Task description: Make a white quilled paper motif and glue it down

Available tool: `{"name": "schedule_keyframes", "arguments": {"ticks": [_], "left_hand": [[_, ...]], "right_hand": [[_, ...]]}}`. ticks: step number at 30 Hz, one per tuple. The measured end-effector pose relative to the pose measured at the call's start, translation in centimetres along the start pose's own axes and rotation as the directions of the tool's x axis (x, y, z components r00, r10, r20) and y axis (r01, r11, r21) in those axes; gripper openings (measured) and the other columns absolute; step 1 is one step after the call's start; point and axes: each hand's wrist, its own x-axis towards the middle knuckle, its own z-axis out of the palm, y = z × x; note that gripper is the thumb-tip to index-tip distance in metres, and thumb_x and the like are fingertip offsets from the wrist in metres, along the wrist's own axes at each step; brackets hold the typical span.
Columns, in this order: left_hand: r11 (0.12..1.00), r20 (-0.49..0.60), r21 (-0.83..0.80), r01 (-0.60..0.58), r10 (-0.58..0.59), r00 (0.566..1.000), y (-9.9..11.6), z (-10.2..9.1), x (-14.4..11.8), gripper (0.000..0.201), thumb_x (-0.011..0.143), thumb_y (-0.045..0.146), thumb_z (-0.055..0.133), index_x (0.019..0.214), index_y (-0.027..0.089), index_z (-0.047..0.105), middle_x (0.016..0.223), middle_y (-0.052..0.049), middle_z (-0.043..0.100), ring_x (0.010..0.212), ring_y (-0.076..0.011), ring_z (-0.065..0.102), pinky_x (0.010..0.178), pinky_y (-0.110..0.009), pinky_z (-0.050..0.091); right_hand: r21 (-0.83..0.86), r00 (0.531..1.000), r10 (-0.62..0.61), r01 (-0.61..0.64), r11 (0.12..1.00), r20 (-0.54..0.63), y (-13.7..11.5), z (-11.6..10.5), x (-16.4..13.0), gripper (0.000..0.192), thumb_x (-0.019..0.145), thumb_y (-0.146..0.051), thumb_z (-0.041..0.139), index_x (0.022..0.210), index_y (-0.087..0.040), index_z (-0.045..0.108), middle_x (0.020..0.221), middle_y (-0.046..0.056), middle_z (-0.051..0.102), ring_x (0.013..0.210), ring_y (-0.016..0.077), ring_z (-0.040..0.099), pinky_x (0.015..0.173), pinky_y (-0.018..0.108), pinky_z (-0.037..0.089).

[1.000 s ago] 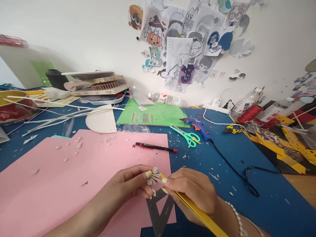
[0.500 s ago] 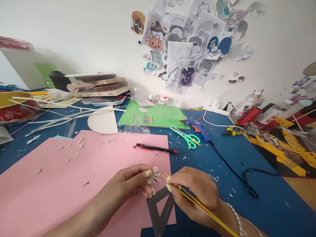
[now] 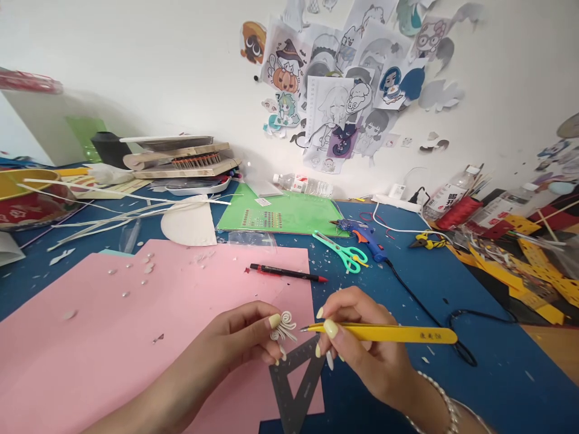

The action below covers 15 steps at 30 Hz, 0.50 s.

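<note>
Low in the frame, right hand (image 3: 362,343) grips yellow tweezers (image 3: 384,333) lying level, tips pointing left toward the paper curl (image 3: 284,325) pinched by left hand (image 3: 239,337).

Yellow tweezers (image 3: 389,333), white paper curl (image 3: 283,326), pink sheet (image 3: 136,319), blue table (image 3: 452,289).

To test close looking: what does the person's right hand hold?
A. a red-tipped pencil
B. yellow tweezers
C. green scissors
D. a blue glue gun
B: the right hand grips yellow tweezers, tips toward the curled white paper piece pinched in the left hand.
</note>
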Motion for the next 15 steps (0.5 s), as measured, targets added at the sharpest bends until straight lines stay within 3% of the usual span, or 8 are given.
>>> {"name": "schedule_keyframes", "arguments": {"ticks": [15], "left_hand": [[0.998, 0.016, 0.054, 0.011, -0.012, 1.0, 0.24, -0.05, -0.03, 0.02, 0.067, 0.036, 0.061, 0.065, 0.016, 0.058, 0.053, 0.002, 0.058, 0.052, -0.0119, 0.05, 0.058, -0.022, 0.037]], "right_hand": [[-0.219, 0.998, -0.066, 0.068, 0.973, 0.013, -0.14, 0.22, 0.15, 0.023, 0.071, -0.01, 0.049, 0.092, -0.018, 0.048, 0.067, -0.003, 0.06, 0.055, 0.0072, 0.058, 0.05, 0.015, 0.045]]}}
